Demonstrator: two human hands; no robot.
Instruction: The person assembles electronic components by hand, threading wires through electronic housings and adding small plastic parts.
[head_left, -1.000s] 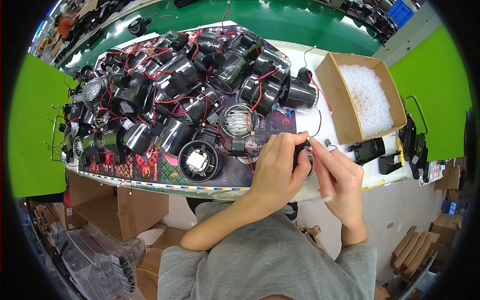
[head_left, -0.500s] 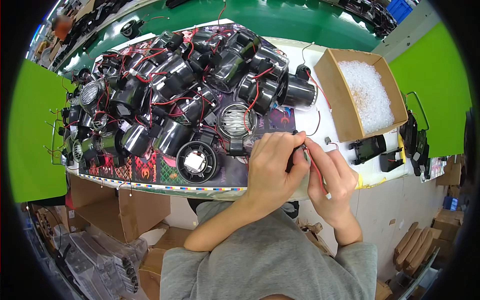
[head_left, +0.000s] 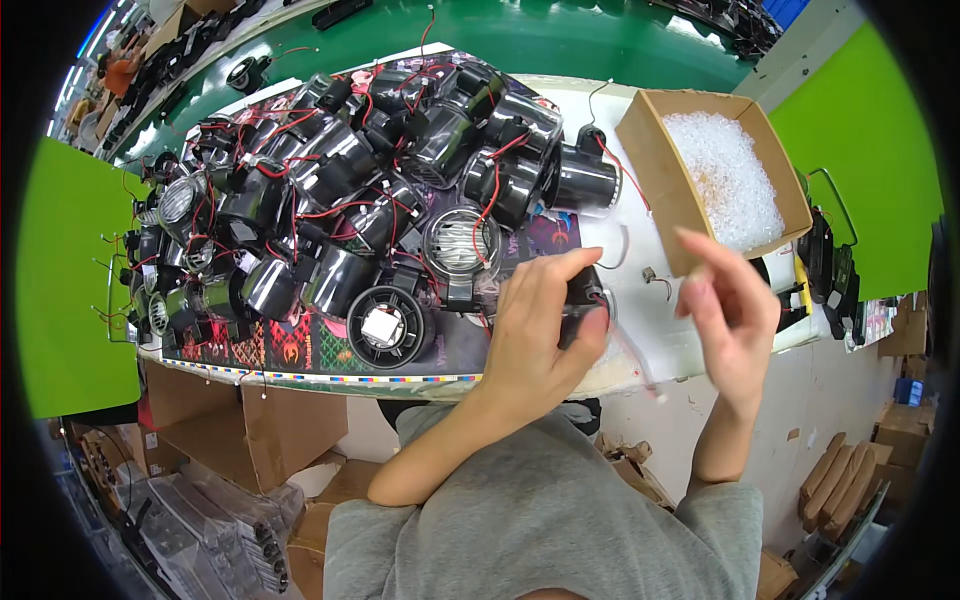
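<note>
My left hand (head_left: 540, 330) is wrapped round a black plastic housing (head_left: 583, 288) at the front of the table, and most of that housing is hidden behind the fingers. From it a thin lead (head_left: 635, 355), blurred by motion, hangs toward the table's front edge and ends in a small white plug. To the right, my right hand (head_left: 738, 315) is raised in the air, thumb and forefinger apart, with nothing visible between them. A small metallic piece with a short red wire (head_left: 650, 275) lies on the white surface between the hands.
A heap of black cylindrical housings (head_left: 340, 165) with red and black wires covers the table's left and middle. One round black housing with a white square (head_left: 386, 326) lies near the front edge. A cardboard box (head_left: 680, 235) of clear small pieces (head_left: 725, 180) stands at the right.
My right hand has let go of the wires at the black housing and moved right, its fingers spreading. The lead swings loose. My left hand keeps its hold.
</note>
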